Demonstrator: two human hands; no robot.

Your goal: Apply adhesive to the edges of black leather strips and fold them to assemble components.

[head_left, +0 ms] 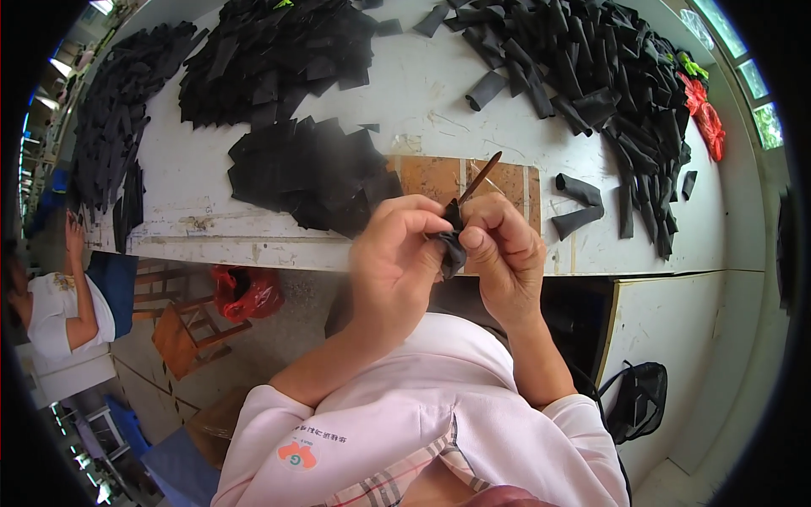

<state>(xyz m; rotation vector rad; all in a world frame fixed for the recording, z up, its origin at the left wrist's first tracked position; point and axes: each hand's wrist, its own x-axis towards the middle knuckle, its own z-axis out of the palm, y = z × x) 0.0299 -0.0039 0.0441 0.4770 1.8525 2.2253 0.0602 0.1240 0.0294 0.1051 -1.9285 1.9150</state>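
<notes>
Close in front of my chest, both hands meet over a small black fabric piece [452,245]. My left hand [393,258] pinches it from the left, fingers bent and thumb pressing. From the other side, my right hand [509,249] grips it between thumb and curled fingers. A slim brown stick with a pointed tip [482,177] sticks up from between the hands, slanting to the far right. Its lower end is hidden by fabric and fingers. Under and beyond the hands lies a brown board [508,179] on the white table [287,248].
A stack of flat black pieces [308,173] lies left of the board, with a larger pile [279,59] behind it. Black fabric tubes [583,63] heap at the right, near a red plastic bag [703,118]. A co-worker [72,313] stands far left, by a wooden stool [182,338].
</notes>
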